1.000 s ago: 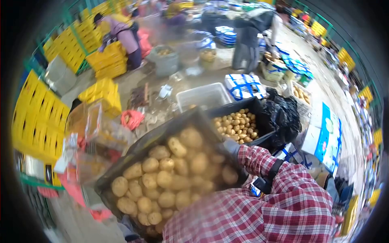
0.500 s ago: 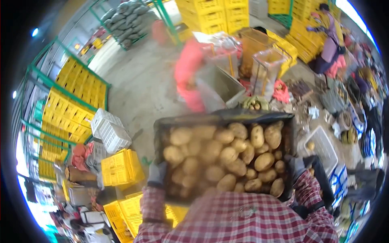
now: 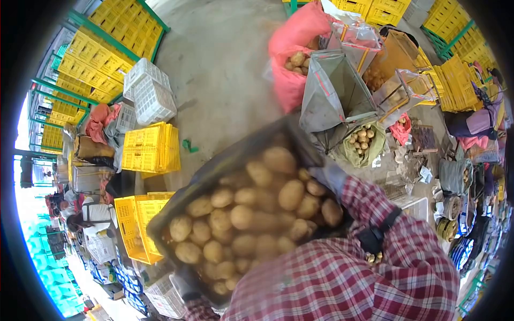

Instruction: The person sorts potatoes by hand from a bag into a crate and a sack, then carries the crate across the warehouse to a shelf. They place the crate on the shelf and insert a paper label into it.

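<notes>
A dark crate (image 3: 176, 193) full of potatoes (image 3: 242, 216) is held against the front of my plaid shirt, tilted so its right end points up and away. My right hand (image 3: 331, 177), in a grey glove, grips the crate's right end. At the lower left end, my left hand (image 3: 184, 286) holds the other side, its fingers partly hidden by the rim. Beyond the crate's far right corner stands a grey open-topped bin (image 3: 332, 88). A pink sack (image 3: 292, 85) with potatoes showing at its mouth leans beside that bin.
Yellow crates (image 3: 151, 147) are stacked to the left, with white crates (image 3: 152, 93) behind them. A green sack (image 3: 364, 143) of potatoes sits to the right of the bin. Green-framed racks (image 3: 101, 48) hold more yellow crates. Another person (image 3: 482, 115) is at the far right.
The crate has turned from level to slanted, its right end swinging away and its left end coming nearer. My view has turned with it, and the grey bin and pink sack now appear clearly.
</notes>
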`<state>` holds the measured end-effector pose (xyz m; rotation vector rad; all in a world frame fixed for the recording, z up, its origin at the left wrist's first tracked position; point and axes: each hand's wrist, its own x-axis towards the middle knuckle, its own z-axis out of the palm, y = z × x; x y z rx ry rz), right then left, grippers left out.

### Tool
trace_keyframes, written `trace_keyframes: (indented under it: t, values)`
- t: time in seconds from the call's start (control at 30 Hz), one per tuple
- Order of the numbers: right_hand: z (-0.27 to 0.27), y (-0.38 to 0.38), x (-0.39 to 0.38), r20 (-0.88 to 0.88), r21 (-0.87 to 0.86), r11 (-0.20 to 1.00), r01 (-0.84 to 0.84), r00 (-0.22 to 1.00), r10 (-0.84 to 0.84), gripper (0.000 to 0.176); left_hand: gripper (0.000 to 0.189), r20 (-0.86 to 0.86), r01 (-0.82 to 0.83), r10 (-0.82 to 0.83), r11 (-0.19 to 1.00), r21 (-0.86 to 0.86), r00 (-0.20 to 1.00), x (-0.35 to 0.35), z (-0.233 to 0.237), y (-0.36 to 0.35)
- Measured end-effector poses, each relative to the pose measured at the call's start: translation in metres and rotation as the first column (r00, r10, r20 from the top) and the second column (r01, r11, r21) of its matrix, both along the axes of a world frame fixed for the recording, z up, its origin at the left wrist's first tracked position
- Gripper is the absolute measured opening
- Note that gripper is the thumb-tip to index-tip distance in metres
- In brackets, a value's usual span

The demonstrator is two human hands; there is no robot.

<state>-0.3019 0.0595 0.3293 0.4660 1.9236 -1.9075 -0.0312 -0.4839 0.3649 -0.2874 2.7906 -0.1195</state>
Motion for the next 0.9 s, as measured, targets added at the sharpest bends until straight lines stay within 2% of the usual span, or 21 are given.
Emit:
trace_keyframes:
  t: [0.03,0.1,0.13,0.17,0.23,0.3,0.33,0.37,0.47,0.5,0.57,0.63,0.7,0.83,0.9]
  values:
    - [0.012,-0.019,-0.021,0.027,0.108,0.988,-0.115,0.993,0.113,0.042,0.008,-0.001,-0.001,0.001,0.999,-0.046,1.0,0.015,0.005,0.007]
    - [-0.023,-0.059,-0.051,0.019,0.304,0.93,-0.206,0.978,0.21,0.043,0.009,-0.09,-0.022,0.011,0.992,-0.125,0.996,0.053,0.012,0.023]
    - [-0.03,-0.081,-0.062,0.019,0.395,0.88,-0.263,0.96,0.278,0.043,0.009,-0.115,-0.1,0.088,0.99,-0.102,0.989,0.072,0.014,0.029]
    - [-0.014,-0.105,-0.077,0.01,0.48,0.808,-0.342,0.923,0.385,0.044,0.009,-0.119,-0.195,0.188,0.979,-0.059,0.975,0.087,0.013,0.031]
    - [-0.053,-0.154,-0.102,0.174,0.106,0.924,-0.368,0.922,0.347,0.043,0.009,-0.101,-0.405,0.407,0.913,0.045,0.908,0.114,0.01,0.037]
    - [-0.02,-0.193,-0.12,0.196,0.051,0.885,-0.462,0.874,0.445,0.04,0.009,-0.095,-0.546,0.557,0.829,0.119,0.825,0.131,0.003,0.044]
    - [0.061,-0.207,-0.116,0.149,0.188,0.805,-0.563,0.827,0.543,0.039,0.009,-0.092,-0.597,0.612,0.789,0.145,0.785,0.137,-0.001,0.048]
    - [0.107,-0.22,-0.114,0.117,0.324,0.702,-0.634,0.763,0.636,0.037,0.009,-0.089,-0.643,0.661,0.747,0.167,0.745,0.142,-0.004,0.055]
    - [0.101,-0.262,-0.134,0.214,0.249,0.642,-0.725,0.688,0.694,0.037,0.01,-0.079,-0.737,0.763,0.642,0.212,0.641,0.151,-0.014,0.074]
    - [0.092,-0.276,-0.143,0.173,0.352,0.534,-0.769,0.614,0.771,0.041,0.01,-0.076,-0.761,0.791,0.607,0.227,0.608,0.149,-0.017,0.081]
    - [0.074,-0.299,-0.156,0.144,0.404,0.462,-0.79,0.553,0.821,0.044,0.01,-0.064,-0.802,0.835,0.543,0.25,0.546,0.144,-0.024,0.093]
    - [0.083,-0.318,-0.174,0.174,0.525,0.274,-0.806,0.417,0.892,0.05,0.011,-0.062,-0.84,0.877,0.474,0.265,0.476,0.134,-0.029,0.102]
    - [0.07,-0.326,-0.186,0.138,0.485,0.316,-0.815,0.429,0.893,0.052,0.011,-0.061,-0.867,0.907,0.417,0.271,0.417,0.128,-0.032,0.112]
    - [0.001,-0.334,-0.228,0.075,0.331,0.476,-0.814,0.526,0.847,0.041,0.013,-0.075,-0.9,0.945,0.326,0.291,0.318,0.098,-0.035,0.118]
    - [0.048,-0.325,-0.253,0.102,0.407,0.368,-0.836,0.442,0.891,0.04,0.013,-0.095,-0.911,0.96,0.281,0.301,0.265,0.078,-0.038,0.117]
